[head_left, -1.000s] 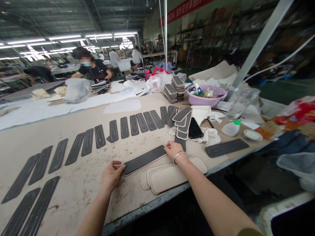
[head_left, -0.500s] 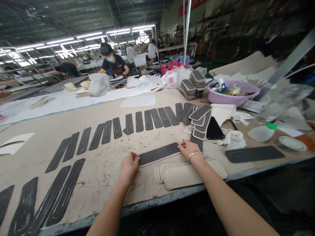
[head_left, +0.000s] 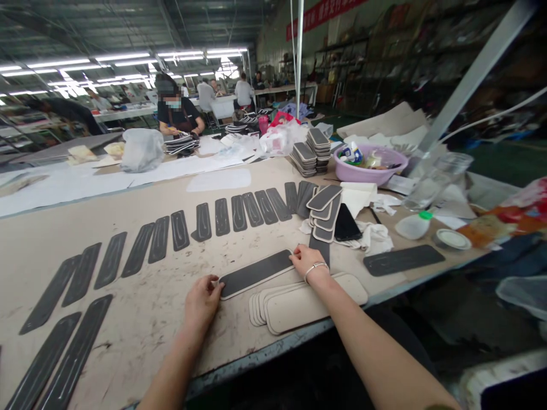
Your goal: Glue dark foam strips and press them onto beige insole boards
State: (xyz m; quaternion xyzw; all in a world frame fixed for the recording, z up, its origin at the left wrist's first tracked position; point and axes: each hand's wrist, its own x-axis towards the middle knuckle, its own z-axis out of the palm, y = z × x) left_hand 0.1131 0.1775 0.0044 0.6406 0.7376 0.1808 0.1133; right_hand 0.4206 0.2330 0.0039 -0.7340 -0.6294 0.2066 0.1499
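Observation:
A long dark grey panel with a pale rim and rounded corners [head_left: 256, 274] lies between my hands, low over the table. My left hand [head_left: 201, 300] pinches its left end between thumb and fingers. At the opposite end, my right hand [head_left: 305, 262], with a bracelet at the wrist, grips the corner. Just in front sits a fanned stack of beige panels [head_left: 307, 304], partly covered by my right forearm. Beyond my right hand, several grey panels with pale rims [head_left: 327, 213] overlap in a pile. Rows of dark strips with glossy streaks [head_left: 158, 239] spread across the table to the left.
A black phone [head_left: 347, 223] rests by a crumpled white cloth [head_left: 376, 236]. Farther back are stacked panels [head_left: 317, 148] and a purple basin [head_left: 367, 173]. At right are a green-capped bottle [head_left: 413, 225] and another dark strip [head_left: 404, 260]. A co-worker [head_left: 177, 114] works across the table.
The view has swung to the right, so the scene sits farther left. Both my hands still hold the panel's ends, with little change in its position over the table.

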